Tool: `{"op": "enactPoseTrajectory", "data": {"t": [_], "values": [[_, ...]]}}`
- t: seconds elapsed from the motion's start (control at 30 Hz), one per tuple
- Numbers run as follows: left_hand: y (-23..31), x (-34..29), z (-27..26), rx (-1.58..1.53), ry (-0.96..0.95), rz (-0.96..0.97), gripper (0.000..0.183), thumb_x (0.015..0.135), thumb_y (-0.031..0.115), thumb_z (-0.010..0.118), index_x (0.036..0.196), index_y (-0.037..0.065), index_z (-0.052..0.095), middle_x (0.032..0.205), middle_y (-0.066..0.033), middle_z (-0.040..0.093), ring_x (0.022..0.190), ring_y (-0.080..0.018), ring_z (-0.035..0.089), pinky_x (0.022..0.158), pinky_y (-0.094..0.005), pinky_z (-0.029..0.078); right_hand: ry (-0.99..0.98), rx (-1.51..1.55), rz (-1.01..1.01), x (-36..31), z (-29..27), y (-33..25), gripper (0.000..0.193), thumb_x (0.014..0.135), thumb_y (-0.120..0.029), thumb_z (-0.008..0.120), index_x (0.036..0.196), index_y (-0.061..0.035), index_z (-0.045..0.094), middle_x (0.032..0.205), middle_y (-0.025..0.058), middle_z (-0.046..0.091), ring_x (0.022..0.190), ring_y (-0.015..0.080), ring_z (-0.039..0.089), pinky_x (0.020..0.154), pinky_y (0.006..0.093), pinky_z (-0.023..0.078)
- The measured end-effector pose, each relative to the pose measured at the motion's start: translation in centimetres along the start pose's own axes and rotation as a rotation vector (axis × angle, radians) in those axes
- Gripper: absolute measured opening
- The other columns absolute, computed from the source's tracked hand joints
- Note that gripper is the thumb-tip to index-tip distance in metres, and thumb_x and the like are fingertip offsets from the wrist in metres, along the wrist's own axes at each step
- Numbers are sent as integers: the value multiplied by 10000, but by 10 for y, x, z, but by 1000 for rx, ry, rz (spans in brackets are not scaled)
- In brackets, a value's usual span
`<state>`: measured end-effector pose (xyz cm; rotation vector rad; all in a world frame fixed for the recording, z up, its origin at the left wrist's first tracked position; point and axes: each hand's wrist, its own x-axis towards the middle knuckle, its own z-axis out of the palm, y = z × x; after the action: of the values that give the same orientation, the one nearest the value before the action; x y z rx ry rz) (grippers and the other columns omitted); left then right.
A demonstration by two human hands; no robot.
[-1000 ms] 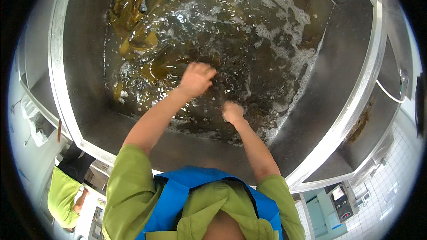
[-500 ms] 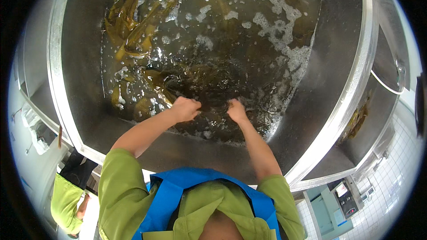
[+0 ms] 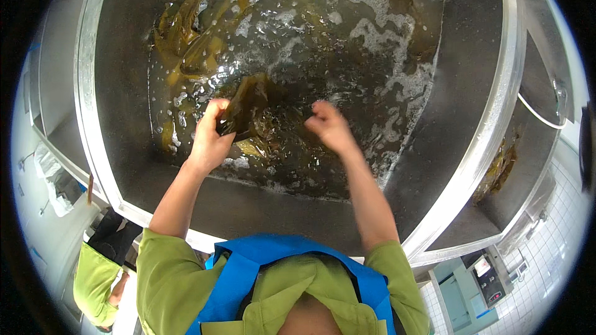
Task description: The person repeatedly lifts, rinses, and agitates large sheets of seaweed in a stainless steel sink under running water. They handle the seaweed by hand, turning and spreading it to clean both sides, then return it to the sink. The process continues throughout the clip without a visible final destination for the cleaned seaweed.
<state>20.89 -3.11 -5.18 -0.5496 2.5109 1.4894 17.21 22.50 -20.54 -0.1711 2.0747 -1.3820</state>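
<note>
A large metal basin (image 3: 347, 217) of murky, foamy water lies in front of me. My left hand (image 3: 211, 136) is closed on a broad brown-green seaweed frond (image 3: 251, 99), gripped at its edge between thumb and fingers; the rest of it trails into the water. Just above the surface, to the right of the frond, my right hand (image 3: 330, 126) is curled with its fingers drawn together. Motion blurs it slightly, and whatever it may hold cannot be made out. More seaweed (image 3: 186, 37) floats in a clump along the basin's left side.
The basin's raised metal rim (image 3: 93, 118) surrounds the water. On the right, a second metal basin (image 3: 462, 229) holds some seaweed (image 3: 498, 167) and has a white hose (image 3: 540, 119) above it. Another person (image 3: 96, 279) in a green top is at lower left.
Both hands have risen from near the basin's front side and moved forward, the left also leftward. A seaweed frond now shows above the water in my left hand.
</note>
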Motion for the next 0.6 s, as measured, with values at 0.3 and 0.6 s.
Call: {"op": "enactPoseTrajectory", "data": {"t": [0.3, 0.6], "values": [[-36, 11, -65, 303, 37, -243, 258, 680, -43, 646, 903, -4, 521, 746, -91, 569, 720, -119, 531, 703, -242, 430, -433, -571, 184, -47, 69, 82, 205, 815, -73, 468, 1015, -34, 493, 985, 245, 569, 917, 399, 561, 761, 463, 452], [-13, 16, -63, -494, -190, -501, 460, 717, -28, 567, 1166, -71, 473, 1048, -107, 608, 966, -152, 552, 899, -267, 392, 115, -11, -30, 22, -77, 0, 204, 853, -138, 580, 1043, -67, 568, 807, 54, 606, 717, 139, 572, 666, 267, 478]]}}
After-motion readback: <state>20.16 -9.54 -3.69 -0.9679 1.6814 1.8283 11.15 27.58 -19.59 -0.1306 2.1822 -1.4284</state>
